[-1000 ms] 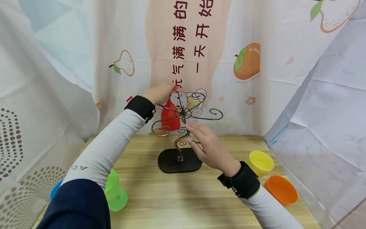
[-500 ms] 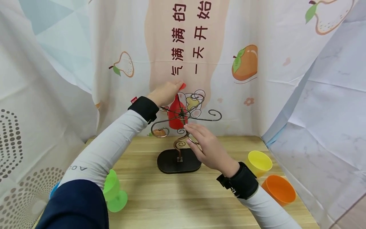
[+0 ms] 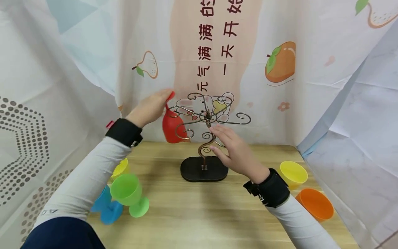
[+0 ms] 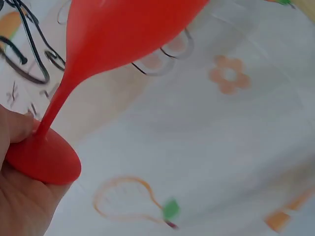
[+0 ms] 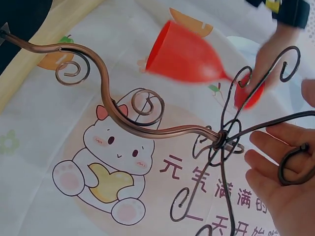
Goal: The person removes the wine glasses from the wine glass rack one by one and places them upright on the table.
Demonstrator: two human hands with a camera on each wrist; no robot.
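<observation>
My left hand [image 3: 149, 108] pinches a red plastic goblet [image 3: 172, 127] by its foot. The goblet hangs bowl down, just left of a dark wire stemware rack [image 3: 209, 119] with curled arms. In the left wrist view my thumb lies over the goblet's foot [image 4: 47, 160], close to the stem. Right of the rack, my right hand [image 3: 234, 149] has its fingers extended near the post, below the arms. One wire arm crosses in front of the right palm [image 5: 285, 196] in the right wrist view; whether the fingers touch the wire, I cannot tell.
A black oval base [image 3: 202, 174] carries the rack on the wooden table [image 3: 186, 221]. At the left stand a green goblet [image 3: 126, 189], a blue goblet [image 3: 111, 211] and a yellow one [image 3: 122, 166]. Yellow [image 3: 293, 173] and orange [image 3: 315, 204] cups stand right. A printed curtain [image 3: 149, 20] hangs behind.
The red goblet first shifted right behind the rack's arms, then swung left, clear of the post, with my left hand. My right hand stays beside the rack. The head view has turned slightly left.
</observation>
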